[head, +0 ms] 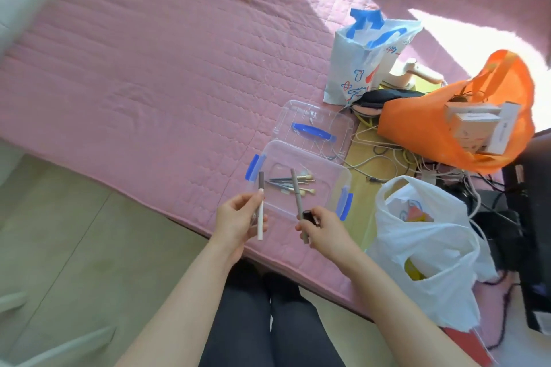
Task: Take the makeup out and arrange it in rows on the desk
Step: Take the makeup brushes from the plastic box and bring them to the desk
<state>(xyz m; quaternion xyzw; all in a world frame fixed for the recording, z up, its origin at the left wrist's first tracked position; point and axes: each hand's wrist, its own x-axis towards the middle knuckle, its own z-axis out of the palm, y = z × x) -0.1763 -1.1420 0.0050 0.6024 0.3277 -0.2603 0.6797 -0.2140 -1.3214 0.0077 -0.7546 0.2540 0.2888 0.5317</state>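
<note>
A clear plastic box with blue latches sits on the pink quilted bed, with several makeup brushes inside. Its clear lid with a blue handle lies just behind it. My left hand is shut on a white and grey makeup pen, held upright in front of the box. My right hand grips a taupe makeup pencil and a small dark tube together, over the box's near edge.
A white printed bag stands behind the lid. An orange bag holding boxes and a white plastic bag sit at the right, among tangled cables. My dark-clad legs are at the bed's edge. Pale floor lies at the left.
</note>
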